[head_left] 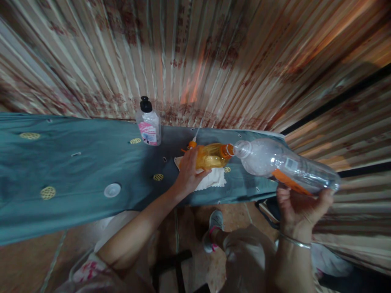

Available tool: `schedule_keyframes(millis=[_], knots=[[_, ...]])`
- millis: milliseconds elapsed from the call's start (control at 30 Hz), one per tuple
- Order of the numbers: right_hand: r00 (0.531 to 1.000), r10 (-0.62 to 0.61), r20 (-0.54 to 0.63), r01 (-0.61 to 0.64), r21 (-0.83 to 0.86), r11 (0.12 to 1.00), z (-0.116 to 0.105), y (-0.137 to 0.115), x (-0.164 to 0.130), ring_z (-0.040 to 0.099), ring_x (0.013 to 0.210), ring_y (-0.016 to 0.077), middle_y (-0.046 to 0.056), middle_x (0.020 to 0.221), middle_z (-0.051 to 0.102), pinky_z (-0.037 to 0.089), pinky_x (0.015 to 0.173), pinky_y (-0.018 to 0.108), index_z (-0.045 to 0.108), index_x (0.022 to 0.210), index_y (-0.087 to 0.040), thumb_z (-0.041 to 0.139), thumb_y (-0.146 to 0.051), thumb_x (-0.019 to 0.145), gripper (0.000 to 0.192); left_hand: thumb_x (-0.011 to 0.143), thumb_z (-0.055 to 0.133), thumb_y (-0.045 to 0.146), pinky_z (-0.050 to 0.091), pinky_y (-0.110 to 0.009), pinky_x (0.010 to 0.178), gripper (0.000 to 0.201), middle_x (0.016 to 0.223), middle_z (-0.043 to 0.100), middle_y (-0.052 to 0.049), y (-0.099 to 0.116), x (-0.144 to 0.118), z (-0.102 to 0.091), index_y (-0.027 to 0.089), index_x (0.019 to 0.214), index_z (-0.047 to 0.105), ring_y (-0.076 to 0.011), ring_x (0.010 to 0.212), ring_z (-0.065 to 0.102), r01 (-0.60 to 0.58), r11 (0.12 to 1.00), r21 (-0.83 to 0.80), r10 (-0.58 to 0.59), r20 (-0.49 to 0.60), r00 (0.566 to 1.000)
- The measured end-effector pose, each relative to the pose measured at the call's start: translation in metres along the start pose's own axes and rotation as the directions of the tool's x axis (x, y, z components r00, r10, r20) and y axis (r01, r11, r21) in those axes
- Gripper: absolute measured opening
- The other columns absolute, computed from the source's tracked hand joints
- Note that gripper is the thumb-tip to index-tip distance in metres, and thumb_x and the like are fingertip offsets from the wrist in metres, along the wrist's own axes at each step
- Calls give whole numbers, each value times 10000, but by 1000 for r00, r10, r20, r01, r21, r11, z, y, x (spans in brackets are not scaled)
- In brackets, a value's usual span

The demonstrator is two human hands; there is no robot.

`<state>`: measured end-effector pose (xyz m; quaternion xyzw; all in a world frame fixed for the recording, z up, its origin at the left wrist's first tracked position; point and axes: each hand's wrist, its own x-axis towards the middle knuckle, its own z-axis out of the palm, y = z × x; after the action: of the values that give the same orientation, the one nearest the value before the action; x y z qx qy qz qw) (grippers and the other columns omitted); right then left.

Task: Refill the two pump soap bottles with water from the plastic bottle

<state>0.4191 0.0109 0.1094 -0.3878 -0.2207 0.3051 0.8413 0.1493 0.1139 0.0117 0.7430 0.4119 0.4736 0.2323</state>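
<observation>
My left hand [190, 171] is closed around an orange bottle [210, 156], which leans over with its open neck to the right. In my right hand [302, 205] is a large clear plastic bottle [284, 160] with an orange label. It is tipped so that its mouth meets the rim of the orange bottle, or nearly so; I cannot tell if they touch. Liquid inside the clear bottle is hard to make out. Behind my left hand lies an orange spray pump top [192, 143] with a thin tube. A white cloth [212, 180] lies beneath the orange bottle.
A clear bottle with a black pump cap [149, 126] stands near the back edge of the table with a teal cloth [91, 162]. A small white lid [112, 190] lies at the front left. Pleated curtains [183, 61] hang behind and at the right.
</observation>
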Motion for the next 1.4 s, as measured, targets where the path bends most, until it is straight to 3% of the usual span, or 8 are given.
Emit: schedule_keyframes(millis=[200, 867, 1100, 1400], knots=[[1000, -8, -4, 8, -24, 1000, -4, 0, 1, 668, 827, 148, 20, 1045, 713, 604, 550, 217, 701, 1067, -194, 910, -443, 503, 652, 834, 762, 455, 431, -535, 1122, 766, 1405, 565, -178, 4, 1, -2, 214, 1455, 386, -345, 1336, 535, 20, 1000, -3, -20, 7, 1000], [1000, 0, -10, 0, -10, 1000, 0, -2, 0, 658, 837, 139, -5, 1026, 703, 602, 559, 208, 682, 1095, -181, 946, -412, 427, 754, 831, 763, 467, 429, -508, 1125, 784, 1408, 564, -179, 3, 0, -1, 206, 1461, 376, -336, 1338, 536, 19, 1000, -6, -19, -1, 1000], [1000, -10, 1, 10, -15, 1000, -4, -1, 2, 658, 850, 148, 28, 1124, 692, 609, 570, 227, 681, 1102, -189, 926, -423, 456, 730, 842, 749, 494, 419, -519, 1135, 791, 1430, 548, -182, 0, -1, 0, 209, 1472, 364, -338, 1360, 516, -5, 1000, -2, 5, 9, 1000], [1000, -7, -9, 7, 1, 1000, -1, -1, 0, 660, 881, 152, 14, 1074, 702, 607, 567, 209, 679, 1124, -189, 926, -413, 467, 736, 837, 755, 491, 426, -528, 1130, 778, 1425, 554, -176, 2, 0, 0, 215, 1461, 381, -341, 1354, 520, 30, 1000, -7, -29, 10, 1000]])
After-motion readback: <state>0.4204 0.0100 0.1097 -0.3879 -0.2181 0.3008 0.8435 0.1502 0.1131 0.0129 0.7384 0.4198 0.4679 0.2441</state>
